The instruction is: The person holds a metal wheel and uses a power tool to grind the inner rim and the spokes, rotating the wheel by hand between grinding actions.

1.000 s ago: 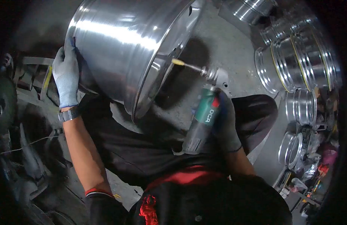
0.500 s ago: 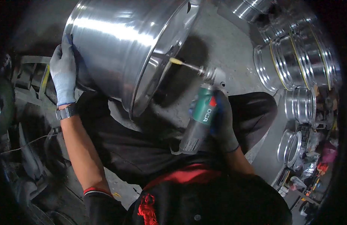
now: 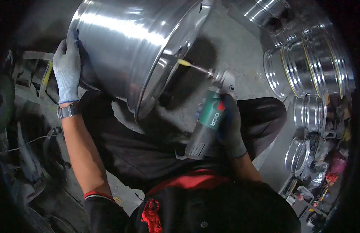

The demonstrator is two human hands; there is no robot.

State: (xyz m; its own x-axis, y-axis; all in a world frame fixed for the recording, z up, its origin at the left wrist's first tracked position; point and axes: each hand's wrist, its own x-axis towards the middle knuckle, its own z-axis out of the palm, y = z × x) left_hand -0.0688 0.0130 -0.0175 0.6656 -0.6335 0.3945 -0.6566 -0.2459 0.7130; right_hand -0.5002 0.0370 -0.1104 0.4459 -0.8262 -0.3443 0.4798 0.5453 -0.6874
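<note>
A large shiny metal wheel rim (image 3: 114,50) lies tilted in front of me, its spoked face turned to the right. My left hand (image 3: 69,66), in a pale glove, is wrapped against the rim's left edge. In my gloved right hand (image 3: 231,128) is a green and grey power tool (image 3: 209,116) marked DCA. From its head a thin shaft with a yellow tip (image 3: 183,62) points left to the spoked face. Whether the tip touches the metal cannot be made out.
Several polished rims (image 3: 312,68) stand stacked at the right. Below them are more rims and a clutter of plastic bags and small parts (image 3: 316,178). A metal frame (image 3: 34,77) and dark parts are at the left. My legs are folded beneath the work.
The wheel rim's open edge has shifted slightly right in the view. The yellow tip sits a little farther right. Both hands keep their hold.
</note>
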